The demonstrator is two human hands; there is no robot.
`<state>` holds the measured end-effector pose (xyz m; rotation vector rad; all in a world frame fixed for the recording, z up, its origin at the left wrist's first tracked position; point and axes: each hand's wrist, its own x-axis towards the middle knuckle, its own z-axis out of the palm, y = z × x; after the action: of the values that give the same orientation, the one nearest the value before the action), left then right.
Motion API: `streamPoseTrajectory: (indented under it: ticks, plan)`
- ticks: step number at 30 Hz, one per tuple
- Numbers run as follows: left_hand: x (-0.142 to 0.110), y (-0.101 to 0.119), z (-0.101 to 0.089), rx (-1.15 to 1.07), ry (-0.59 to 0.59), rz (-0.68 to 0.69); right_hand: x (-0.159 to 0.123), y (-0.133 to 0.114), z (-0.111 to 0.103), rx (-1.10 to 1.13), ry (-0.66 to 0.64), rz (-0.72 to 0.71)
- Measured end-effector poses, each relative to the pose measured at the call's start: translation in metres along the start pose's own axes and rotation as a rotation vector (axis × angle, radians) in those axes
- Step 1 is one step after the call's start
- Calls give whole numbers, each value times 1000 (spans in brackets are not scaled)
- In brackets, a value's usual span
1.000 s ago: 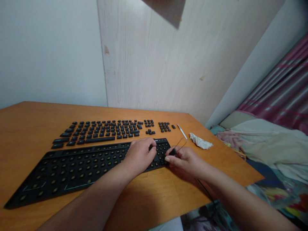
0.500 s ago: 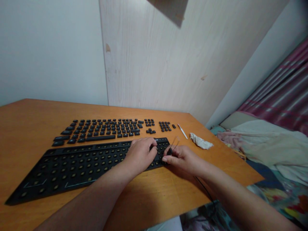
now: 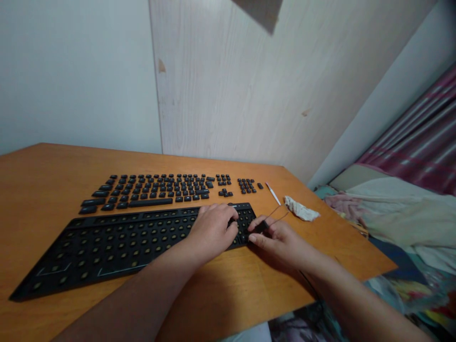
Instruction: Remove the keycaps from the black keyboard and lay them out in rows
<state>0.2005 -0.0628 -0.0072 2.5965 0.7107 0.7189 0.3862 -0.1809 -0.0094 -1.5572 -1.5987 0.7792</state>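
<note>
A black keyboard [image 3: 138,237] with its keycaps taken off lies slanted on the desk, bare round key seats showing. Over its right part my left hand [image 3: 215,230] rests with curled fingers. Something dark shows between thumb and forefinger, too small to make out. At the keyboard's right end my right hand [image 3: 276,237] grips a wire keycap puller [image 3: 262,226] by its black handle. The puller's two thin wires point up and to the right, away from the keys. Behind the keyboard, loose black keycaps [image 3: 151,203] are laid out in keyboard order.
A thin white stick-like tool with a pinkish tip [image 3: 273,194] and a crumpled white cloth or tissue [image 3: 301,209] lie on the right of the wooden desk [image 3: 228,289]. A black cable [image 3: 311,285] runs over the front edge. Bedding [image 3: 399,218] is beyond the desk's right side.
In my right hand the keycap puller has turned: its wires now slant right instead of standing more upright. My left hand stays on the keyboard. The view has shifted slightly.
</note>
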Motion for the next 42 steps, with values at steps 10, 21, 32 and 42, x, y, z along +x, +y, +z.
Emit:
streamPoseTrajectory:
  ticks: [10, 21, 32, 42]
  plan:
    - [-3, -1, 2, 35, -14, 31, -3, 6, 9, 13, 64, -12]
    - [-3, -1, 2, 8, -8, 32, 3, 15, 5, 371, 312, 47]
    - [2, 13, 6, -733, -3, -216, 7, -6, 12, -166, 384, -283]
    - [8, 9, 2, -872, 66, -366, 19, -14, 27, -138, 394, -308]
